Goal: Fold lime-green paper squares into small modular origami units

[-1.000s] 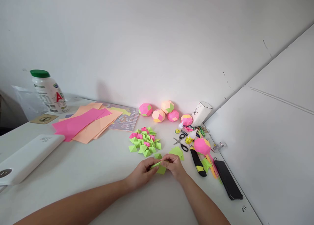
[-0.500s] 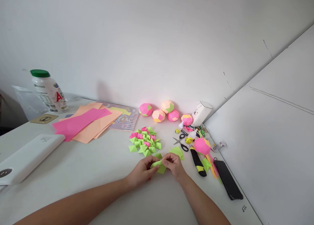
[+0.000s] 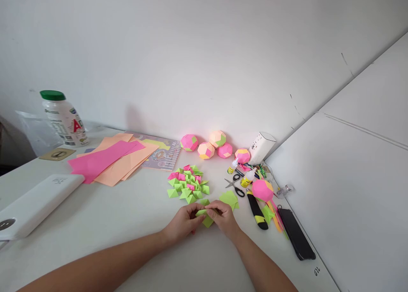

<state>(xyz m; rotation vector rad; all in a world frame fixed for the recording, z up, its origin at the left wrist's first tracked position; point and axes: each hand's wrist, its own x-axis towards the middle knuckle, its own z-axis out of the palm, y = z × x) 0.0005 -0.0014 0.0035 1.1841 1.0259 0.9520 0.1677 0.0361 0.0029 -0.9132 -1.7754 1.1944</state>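
Between my two hands is a green piece of paper (image 3: 208,222), partly folded and partly covered by fingers. My left hand (image 3: 183,222) pinches its left side between thumb and fingers. My right hand (image 3: 223,217) is closed on its upper right part, with the fingertips close to those of the left. Just beyond the hands lies a pile of folded green and pink paper pieces (image 3: 188,183). Flat green sheets (image 3: 228,198) rest right behind my right hand.
Scissors (image 3: 236,185), glue bottles (image 3: 247,179), a black-and-yellow utility knife (image 3: 257,209) and a black phone (image 3: 296,232) lie at right. Several paper balls (image 3: 217,138) line the wall. Pink and orange paper (image 3: 108,160), a white bottle (image 3: 65,122) and a white device (image 3: 44,200) are at left.
My right hand has shifted slightly left over the green paper, closer to my left fingertips. My left hand has hardly moved.
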